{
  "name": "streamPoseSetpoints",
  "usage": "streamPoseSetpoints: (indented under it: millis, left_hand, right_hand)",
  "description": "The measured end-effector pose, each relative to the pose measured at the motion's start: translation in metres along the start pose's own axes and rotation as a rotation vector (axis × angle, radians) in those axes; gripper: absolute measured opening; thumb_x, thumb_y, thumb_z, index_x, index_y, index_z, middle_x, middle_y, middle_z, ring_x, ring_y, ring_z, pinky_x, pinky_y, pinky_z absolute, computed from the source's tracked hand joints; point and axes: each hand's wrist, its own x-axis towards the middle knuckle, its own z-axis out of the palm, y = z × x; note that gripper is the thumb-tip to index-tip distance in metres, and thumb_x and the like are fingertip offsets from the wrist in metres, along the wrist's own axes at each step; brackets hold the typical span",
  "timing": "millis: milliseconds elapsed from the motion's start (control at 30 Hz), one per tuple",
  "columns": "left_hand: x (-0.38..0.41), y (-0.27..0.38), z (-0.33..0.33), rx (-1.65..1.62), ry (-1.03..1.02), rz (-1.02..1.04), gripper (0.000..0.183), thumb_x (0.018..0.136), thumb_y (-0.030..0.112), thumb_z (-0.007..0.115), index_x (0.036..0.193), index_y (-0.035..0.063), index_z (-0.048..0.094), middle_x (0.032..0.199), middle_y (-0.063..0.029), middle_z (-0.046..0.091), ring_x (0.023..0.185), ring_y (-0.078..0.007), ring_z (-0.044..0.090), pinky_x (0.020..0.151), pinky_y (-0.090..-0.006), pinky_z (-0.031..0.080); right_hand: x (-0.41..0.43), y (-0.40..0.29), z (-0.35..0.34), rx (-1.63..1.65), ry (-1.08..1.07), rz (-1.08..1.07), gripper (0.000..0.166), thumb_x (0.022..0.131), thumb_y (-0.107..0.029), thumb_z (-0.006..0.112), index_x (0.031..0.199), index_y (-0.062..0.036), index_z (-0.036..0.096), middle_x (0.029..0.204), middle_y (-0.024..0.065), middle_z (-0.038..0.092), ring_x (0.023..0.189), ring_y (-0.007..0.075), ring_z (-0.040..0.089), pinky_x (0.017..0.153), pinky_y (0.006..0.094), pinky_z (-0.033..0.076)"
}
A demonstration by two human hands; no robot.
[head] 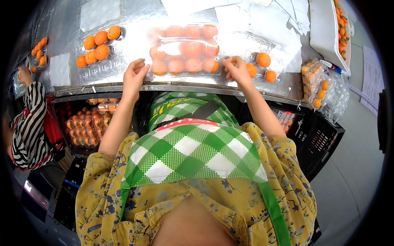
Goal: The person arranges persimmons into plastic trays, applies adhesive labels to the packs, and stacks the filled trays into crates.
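Note:
A clear plastic clamshell pack [184, 52] of orange citrus fruit lies in front of me on the metal table, its lid over the fruit and glaring in the light. My left hand [135, 75] is at its left edge, fingers bent and thumb apart, with nothing in it. At the right edge is my right hand [237, 70], loosely curled and holding nothing; whether its fingertips touch the plastic is unclear. To the left, an open clamshell tray [101, 66] holds several loose oranges. Partly behind my right hand, another open tray [271, 63] holds a few oranges.
Under the table at left, a black crate [61, 123] holds packed fruit. A white foam box [326, 40] of small oranges and stacked clamshells [332, 89] stand at right, near a black crate [320, 141]. A co-worker's striped sleeve [34, 123] is at far left. Papers [261, 18] cover the table's back.

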Motion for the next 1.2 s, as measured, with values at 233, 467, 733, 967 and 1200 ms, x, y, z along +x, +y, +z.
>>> streamPoseSetpoints:
  millis: [233,467,733,967,1200]
  left_hand:
    - [-0.071,-0.003,0.01,-0.548,-0.094,-0.404,0.039,0.092,0.013,0.056,0.124,-0.006,0.043,0.126,-0.0238,0.048,0.114,-0.0296,0.053,0.097,-0.0348,0.045]
    - [-0.049,-0.006,0.067,-0.929,-0.086,-0.644,0.036,0.095,0.01,0.047,0.121,-0.0141,0.038,0.125,-0.0292,0.046,0.119,-0.0374,0.048,0.104,-0.0402,0.041]
    - [-0.023,-0.021,0.084,-0.943,0.104,-0.626,0.03,0.099,0.015,0.041,0.116,-0.0095,0.042,0.121,-0.0254,0.049,0.117,-0.0368,0.049,0.103,-0.0471,0.042]
    - [-0.021,-0.012,0.092,-0.924,0.116,-0.569,0.031,0.1,0.02,0.035,0.116,-0.0059,0.043,0.121,-0.0226,0.049,0.118,-0.0348,0.047,0.104,-0.0481,0.039]
    - [-0.017,-0.01,0.093,-0.9,0.137,-0.578,0.033,0.1,0.019,0.033,0.116,-0.0081,0.044,0.12,-0.0237,0.05,0.116,-0.0334,0.048,0.104,-0.0459,0.04]
  right_hand:
    - [-0.039,0.029,0.03,0.871,-0.299,0.463,0.025,0.088,-0.022,0.059,0.102,-0.0047,0.048,0.074,0.0118,0.062,0.055,0.0156,0.054,0.047,0.0281,0.043]
    - [-0.024,0.037,0.074,1.09,-0.208,0.423,0.005,0.084,-0.01,0.056,0.083,-0.0092,0.051,0.066,0.0023,0.055,0.056,0.0123,0.052,0.05,0.0266,0.042]
    - [-0.023,0.026,0.09,1.095,-0.15,0.445,0.009,0.084,-0.01,0.061,0.08,-0.0068,0.054,0.067,0.0022,0.054,0.053,0.0119,0.049,0.046,0.0262,0.039]
    - [-0.018,0.022,0.101,1.059,-0.081,0.41,0.011,0.085,-0.011,0.059,0.076,-0.0072,0.055,0.064,0.0016,0.053,0.051,0.0107,0.048,0.043,0.0244,0.038]
    - [-0.021,0.019,0.1,1.022,-0.12,0.394,0.01,0.088,-0.017,0.06,0.089,-0.0074,0.056,0.07,0.0025,0.055,0.057,0.0123,0.053,0.051,0.0266,0.042]
